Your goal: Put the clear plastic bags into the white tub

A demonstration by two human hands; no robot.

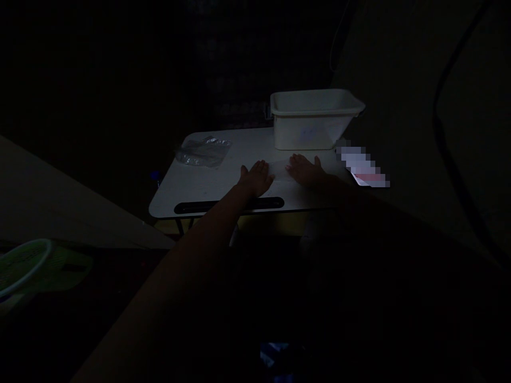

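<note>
Both arms reach forward over a small white folding table (247, 143) in a dark room. My left hand (257, 178) lies flat, palm down, fingers stretched out and thumb apart. Facing it, my right hand (305, 170) is also flat with its fingers extended. Between them a thin, pale, see-through sheet (280, 169), perhaps plastic film, lies on the tabletop. The hands seem to touch its left and right edges; dim light hides the exact contact. A crumpled clear plastic bag (204, 151) rests toward the table's left side.
A white plastic tub (305, 125) stands at the table's back right. By the right edge is a lit, blurred-out screen (363, 166). A black slot (191, 207) runs along the front edge. A green basket (66, 268) sits lower left; a dark cable (439, 127) hangs right.
</note>
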